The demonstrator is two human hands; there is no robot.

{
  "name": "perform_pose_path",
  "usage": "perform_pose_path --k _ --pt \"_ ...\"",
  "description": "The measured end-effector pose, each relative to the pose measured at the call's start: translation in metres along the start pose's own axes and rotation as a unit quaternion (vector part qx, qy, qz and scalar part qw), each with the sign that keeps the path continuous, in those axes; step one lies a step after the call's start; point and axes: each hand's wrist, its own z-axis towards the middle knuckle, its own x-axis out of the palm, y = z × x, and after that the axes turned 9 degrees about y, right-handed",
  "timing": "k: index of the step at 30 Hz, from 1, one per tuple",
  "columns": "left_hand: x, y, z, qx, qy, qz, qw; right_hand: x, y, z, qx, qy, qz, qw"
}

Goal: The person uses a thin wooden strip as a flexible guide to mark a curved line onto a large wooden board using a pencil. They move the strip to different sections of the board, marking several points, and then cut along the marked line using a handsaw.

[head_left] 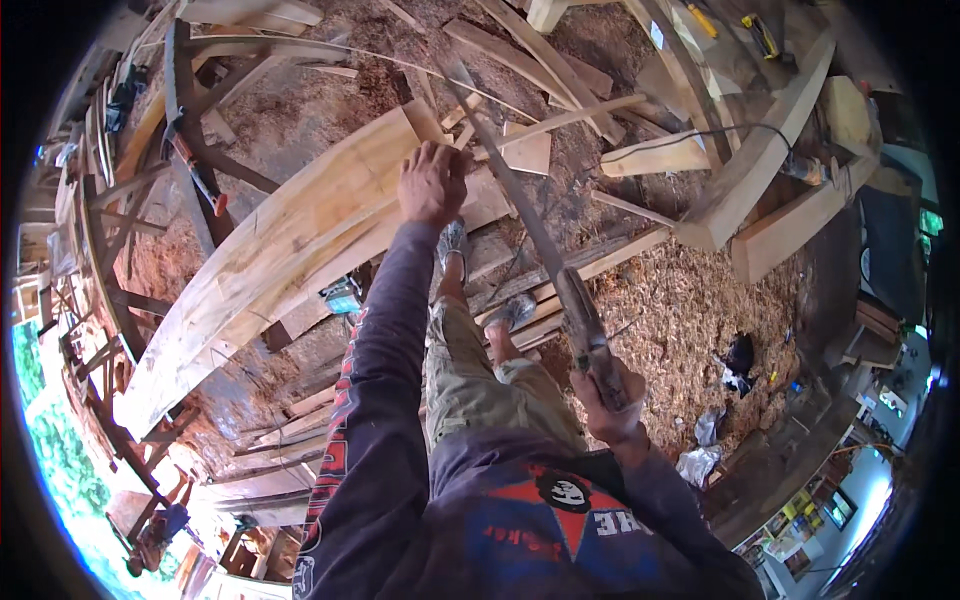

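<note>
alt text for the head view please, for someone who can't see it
A person's right hand grips what looks like a long handsaw, while the left hand rests near the end of a wide, pale plank. Around them, wood shavings and loose timber cover much of the workshop floor.

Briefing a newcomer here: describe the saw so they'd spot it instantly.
Find the big pale plank under the left hand. To its right, the right hand grips the saw. Unlike the pale boards nearby, it is long, dark and narrow.
</note>
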Motion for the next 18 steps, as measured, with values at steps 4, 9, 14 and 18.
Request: perform_pose_path --k 4,9,14,18 --pt "0.000 -0.004 0.007 -0.078 0.005 0.003 0.997 -0.003 0.010 0.002 0.051 0.024 0.010 0.998" --pt "0.001 -0.006 0.012 -0.099 0.017 0.010 0.995 -0.013 0.011 -0.014 0.060 0.058 -0.033 0.996" --pt "0.001 -0.005 0.009 -0.106 0.022 0.014 0.994 -0.032 0.031 -0.046 0.090 0.075 -0.013 0.993" --pt "0.005 -0.008 0.008 -0.080 0.001 0.032 0.996 -0.036 0.037 -0.051 0.051 0.083 -0.046 0.994"
